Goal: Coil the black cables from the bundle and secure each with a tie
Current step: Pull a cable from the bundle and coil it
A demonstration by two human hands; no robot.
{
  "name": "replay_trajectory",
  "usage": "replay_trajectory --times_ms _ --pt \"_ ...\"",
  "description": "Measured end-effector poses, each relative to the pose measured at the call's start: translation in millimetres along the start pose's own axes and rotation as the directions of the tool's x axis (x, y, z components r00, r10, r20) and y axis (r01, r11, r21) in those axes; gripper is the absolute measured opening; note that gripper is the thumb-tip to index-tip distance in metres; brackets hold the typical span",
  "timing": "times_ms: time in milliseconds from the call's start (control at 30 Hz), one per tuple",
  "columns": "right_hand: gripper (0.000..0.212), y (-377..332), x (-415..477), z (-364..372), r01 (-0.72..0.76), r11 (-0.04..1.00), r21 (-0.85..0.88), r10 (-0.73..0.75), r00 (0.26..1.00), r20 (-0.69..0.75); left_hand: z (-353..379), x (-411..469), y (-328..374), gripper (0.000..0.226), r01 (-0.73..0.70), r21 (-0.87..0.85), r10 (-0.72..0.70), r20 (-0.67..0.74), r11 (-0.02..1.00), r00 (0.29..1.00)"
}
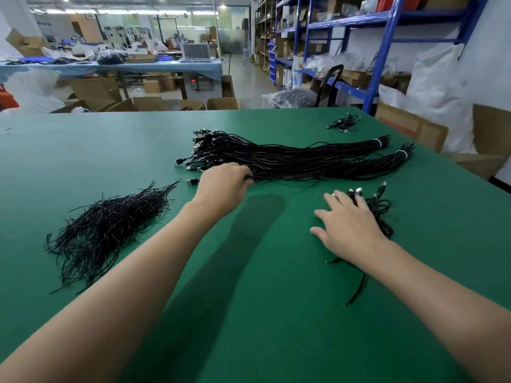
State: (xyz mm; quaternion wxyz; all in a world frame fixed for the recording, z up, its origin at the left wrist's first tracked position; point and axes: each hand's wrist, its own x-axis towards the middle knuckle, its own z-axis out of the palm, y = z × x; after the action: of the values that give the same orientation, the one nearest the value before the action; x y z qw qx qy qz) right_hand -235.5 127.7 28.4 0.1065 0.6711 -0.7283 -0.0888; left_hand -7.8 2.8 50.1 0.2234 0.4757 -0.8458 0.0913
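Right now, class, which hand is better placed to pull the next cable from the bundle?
Left. The left hand has its fingers curled at the bundle, at its near edge; the right hand rests flat on coiled cables, away from it.

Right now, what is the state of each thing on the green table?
Long black cable bundle: uncoiled, white bands at right end.
Left hand: fingers curled on bundle cables.
Right hand: flat, fingers straight.
Coiled black cables: under right hand.
Pile of thin black ties: loose, untouched.
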Motion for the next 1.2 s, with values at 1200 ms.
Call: replay_trajectory --times_ms 1200 --pt "0.041 -121.2 16.7 -127.0 -0.217 -0.676 0.704 -0.288 0.957 0.019 -18.4 -140.1 19.9 0.027 0.222 -0.766 -0.098 0.205 0.604 0.974"
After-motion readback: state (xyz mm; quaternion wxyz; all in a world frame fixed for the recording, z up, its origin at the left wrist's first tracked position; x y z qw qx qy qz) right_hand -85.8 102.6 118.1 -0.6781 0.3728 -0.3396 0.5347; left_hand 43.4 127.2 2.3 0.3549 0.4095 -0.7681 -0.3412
